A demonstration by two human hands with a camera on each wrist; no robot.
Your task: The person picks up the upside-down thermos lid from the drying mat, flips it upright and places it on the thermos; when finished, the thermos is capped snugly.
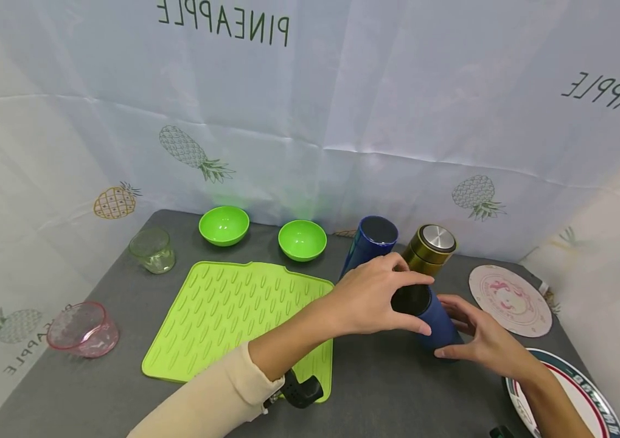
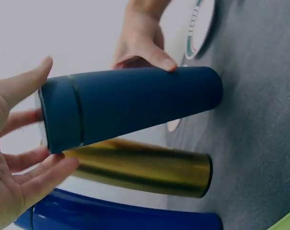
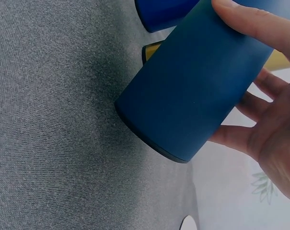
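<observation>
Both hands are on a matte blue thermos (image 1: pixel 442 325) at the right of centre. My left hand (image 1: pixel 372 297) holds its lid end (image 2: pixel 61 115) from above, thumb on one side and fingers on the other. Lower down, my right hand (image 1: pixel 487 344) grips the body between thumb and fingers, as the right wrist view also shows. Whether the base touches the table cannot be told. Just behind stand a gold thermos (image 1: pixel 424 252) with a silver-topped lid and a glossy blue thermos (image 1: pixel 367 243), partly hidden by my left hand.
A ribbed green mat (image 1: pixel 233 316) lies left of centre, with two green bowls (image 1: pixel 224 225) behind it. Farther left stand a green glass (image 1: pixel 153 250) and a pink glass (image 1: pixel 84 331). At the right are a round pink-patterned coaster (image 1: pixel 509 301) and a rimmed plate (image 1: pixel 589 389).
</observation>
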